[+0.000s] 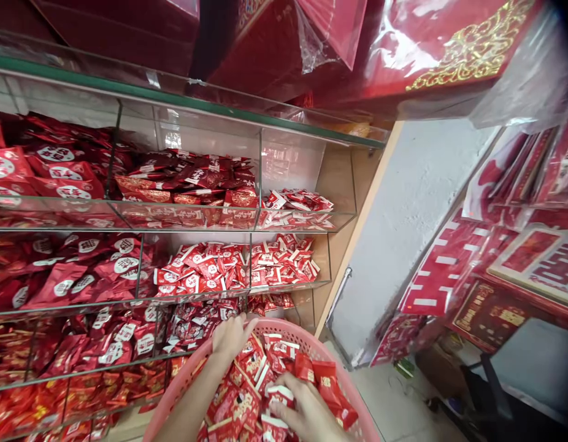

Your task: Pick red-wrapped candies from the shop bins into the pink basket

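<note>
A pink plastic basket (346,368) stands low in front of me, heaped with small red wrapped packets (242,405). My left hand (231,337) is closed at the far left part of its rim, by the lower shelves; the fingertips are partly hidden. Inside the basket, my right hand (307,405) curls its fingers around a red packet with white edges (280,393). Plain red pouches (330,383) lie at the basket's right side.
Glass-fronted shelves (196,294) with dividers hold red packets in several rows. Large red boxes (449,49) sit overhead under a glass shelf edge (187,101). At right are a white wall (394,202), red hanging decorations (438,267) and a black chair (495,387).
</note>
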Demonstrator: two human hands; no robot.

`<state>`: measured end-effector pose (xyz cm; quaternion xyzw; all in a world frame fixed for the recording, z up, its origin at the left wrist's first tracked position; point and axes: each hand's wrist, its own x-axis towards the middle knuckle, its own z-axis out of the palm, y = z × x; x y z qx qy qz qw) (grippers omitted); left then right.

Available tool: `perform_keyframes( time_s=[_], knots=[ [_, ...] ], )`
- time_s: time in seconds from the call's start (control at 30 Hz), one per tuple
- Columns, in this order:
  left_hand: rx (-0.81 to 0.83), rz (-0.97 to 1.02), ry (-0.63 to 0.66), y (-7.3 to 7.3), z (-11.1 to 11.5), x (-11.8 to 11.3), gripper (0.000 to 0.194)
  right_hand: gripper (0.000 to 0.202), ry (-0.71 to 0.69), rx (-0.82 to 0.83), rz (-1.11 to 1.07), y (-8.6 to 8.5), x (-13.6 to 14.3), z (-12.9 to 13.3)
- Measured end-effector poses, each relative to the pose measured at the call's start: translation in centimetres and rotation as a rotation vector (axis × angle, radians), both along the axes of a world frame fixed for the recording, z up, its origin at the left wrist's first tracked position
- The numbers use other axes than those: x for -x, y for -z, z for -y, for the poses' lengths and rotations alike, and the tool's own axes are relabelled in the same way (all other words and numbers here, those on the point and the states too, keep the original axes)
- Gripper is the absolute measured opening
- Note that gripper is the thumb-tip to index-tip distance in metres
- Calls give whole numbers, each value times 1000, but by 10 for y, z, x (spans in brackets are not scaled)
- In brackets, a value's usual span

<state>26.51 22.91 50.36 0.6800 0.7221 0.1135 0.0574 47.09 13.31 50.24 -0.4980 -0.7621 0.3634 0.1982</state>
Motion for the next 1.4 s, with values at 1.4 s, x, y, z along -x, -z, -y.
perform_keyframes(
  time_s=[1.4],
  knots=[
    [13, 2, 2, -4, 2, 0, 61, 21, 132, -636, 735, -157, 3, -230]
  ],
)
